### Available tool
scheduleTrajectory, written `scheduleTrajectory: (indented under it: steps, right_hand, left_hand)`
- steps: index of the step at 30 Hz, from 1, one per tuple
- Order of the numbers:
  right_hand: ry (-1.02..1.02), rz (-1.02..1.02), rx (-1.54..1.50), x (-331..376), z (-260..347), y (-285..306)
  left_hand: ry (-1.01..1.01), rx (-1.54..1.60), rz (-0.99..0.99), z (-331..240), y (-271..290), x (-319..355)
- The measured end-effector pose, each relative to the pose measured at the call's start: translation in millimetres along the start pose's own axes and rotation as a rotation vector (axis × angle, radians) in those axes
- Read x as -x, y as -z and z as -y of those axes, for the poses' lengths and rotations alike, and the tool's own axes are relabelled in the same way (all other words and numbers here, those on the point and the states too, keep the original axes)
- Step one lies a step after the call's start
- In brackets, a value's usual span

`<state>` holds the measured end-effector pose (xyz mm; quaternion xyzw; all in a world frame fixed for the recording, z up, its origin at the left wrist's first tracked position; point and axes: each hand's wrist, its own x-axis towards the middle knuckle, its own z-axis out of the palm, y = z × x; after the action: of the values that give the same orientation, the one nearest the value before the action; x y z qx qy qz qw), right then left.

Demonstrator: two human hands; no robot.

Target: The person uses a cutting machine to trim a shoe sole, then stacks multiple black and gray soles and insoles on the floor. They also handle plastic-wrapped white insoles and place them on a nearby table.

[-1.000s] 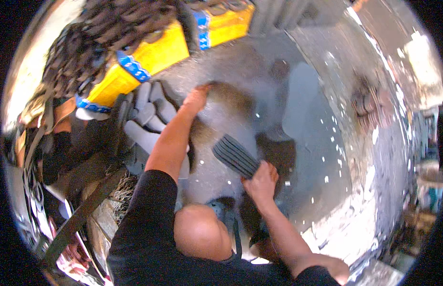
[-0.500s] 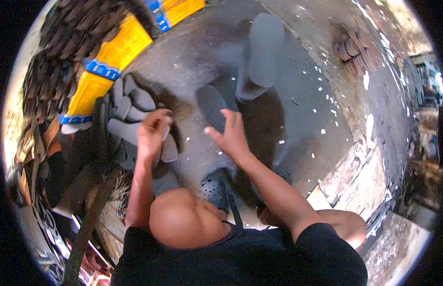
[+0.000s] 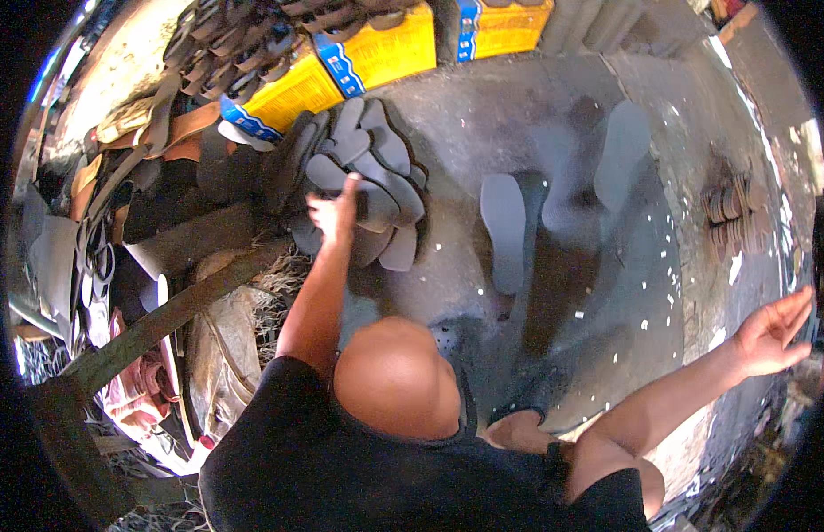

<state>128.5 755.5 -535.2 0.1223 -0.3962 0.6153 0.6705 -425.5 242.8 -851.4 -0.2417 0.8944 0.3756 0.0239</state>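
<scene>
My left hand [image 3: 335, 213] is over a pile of grey shoe soles [image 3: 398, 191] on the floor. Its thumb and fingers are apart, and whether it touches a sole I cannot tell. Far out to the right, my right hand [image 3: 772, 337] is raised with its fingers stretched out and nothing in it. On the floor between the hands lies a single grey sole [image 3: 504, 232]. Beyond it, toward the right, is another grey sole [image 3: 623, 155], blurred, with a further blurred grey shape beside it.
Yellow and blue boxes [image 3: 381, 53] line the far left, with many dark sandals [image 3: 226, 44] stacked on them. Brown sandals [image 3: 735, 213] sit at the right. A wooden beam [image 3: 186, 310], straps and scraps crowd my left. White bits dot the floor.
The view has turned, shifting the floor things rightward and the boxes into fuller view. My right hand has swung from beside a sole to far right. My left hand's fingers have spread over the pile.
</scene>
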Motion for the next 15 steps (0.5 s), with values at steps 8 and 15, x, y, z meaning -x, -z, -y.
scheduleTrajectory:
  steps: [8, 15]
  right_hand:
    - [-0.933, 0.145, 0.734, 227, -211, -204]
    - [-1.451, 0.795, 0.804, 381, -293, -162]
  left_hand:
    - [-0.413, -0.695, 0.370, -56, -23, 96]
    - [-1.042, -0.837, 0.719, 13, 36, 79]
